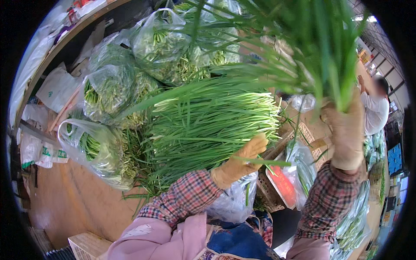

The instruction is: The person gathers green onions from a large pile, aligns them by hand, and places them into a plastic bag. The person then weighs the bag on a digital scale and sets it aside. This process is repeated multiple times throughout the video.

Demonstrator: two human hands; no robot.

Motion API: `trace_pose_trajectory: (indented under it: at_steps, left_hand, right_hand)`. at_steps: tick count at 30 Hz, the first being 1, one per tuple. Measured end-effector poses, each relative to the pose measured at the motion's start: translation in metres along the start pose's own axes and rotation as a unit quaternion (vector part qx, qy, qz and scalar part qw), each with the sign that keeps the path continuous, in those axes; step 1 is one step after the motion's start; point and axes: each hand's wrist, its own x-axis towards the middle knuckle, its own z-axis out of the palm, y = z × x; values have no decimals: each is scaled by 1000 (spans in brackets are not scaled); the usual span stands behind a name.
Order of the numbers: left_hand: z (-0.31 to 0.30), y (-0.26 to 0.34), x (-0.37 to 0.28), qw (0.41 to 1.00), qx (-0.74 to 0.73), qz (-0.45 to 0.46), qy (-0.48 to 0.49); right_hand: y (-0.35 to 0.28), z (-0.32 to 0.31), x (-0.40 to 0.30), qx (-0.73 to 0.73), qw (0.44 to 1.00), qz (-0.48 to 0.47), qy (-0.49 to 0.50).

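Note:
My right hand (344, 133), in a tan glove, is raised on the right and grips a bunch of long green leaves, likely garlic chives (328, 61). The bunch fans upward and leftward, blurred, hiding part of the background. Below and left of it, my left hand (242, 162), gloved too, hovers by the near right edge of a big pile of chives (211, 126). Its thumb stands apart from its fingers, with a single leaf across it. The pile's pale stem ends mostly face right. Under my left wrist is a clear plastic bag (235, 201).
Clear bags filled with chives (110, 94) (97, 146) crowd the pile's left and far sides. A plastic crate (307, 136) and a red-and-white package (282, 182) lie to the right. Another person (375, 104) is at the far right. A light box (89, 245) stands lower left.

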Motion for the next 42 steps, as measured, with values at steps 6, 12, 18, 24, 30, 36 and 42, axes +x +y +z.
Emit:
trace_pose_trajectory:
  at_steps: [6,12,18,24,30,36,42]
  left_hand:
    - [-8,-5,-7,956,-269,-81,90]
    - [-39,-24,-77,920,-205,-198,268]
    - [-58,19,-97,903,-240,-219,280]
    - [-39,108,-98,963,1,-154,223]
    - [-65,142,-64,958,-44,49,278]
    - [-99,63,-59,929,-35,-194,314]
    - [-116,33,-42,691,560,166,425]
  right_hand:
    - [115,74,-82,-32,963,121,-237]
    - [160,108,-151,268,839,371,-294]
    - [153,95,-148,426,774,422,-201]
    - [156,93,-151,577,677,433,-150]
    - [176,106,-174,594,650,447,-161]
    - [163,116,-175,671,592,432,-115]
    - [182,116,-190,693,594,394,-106]
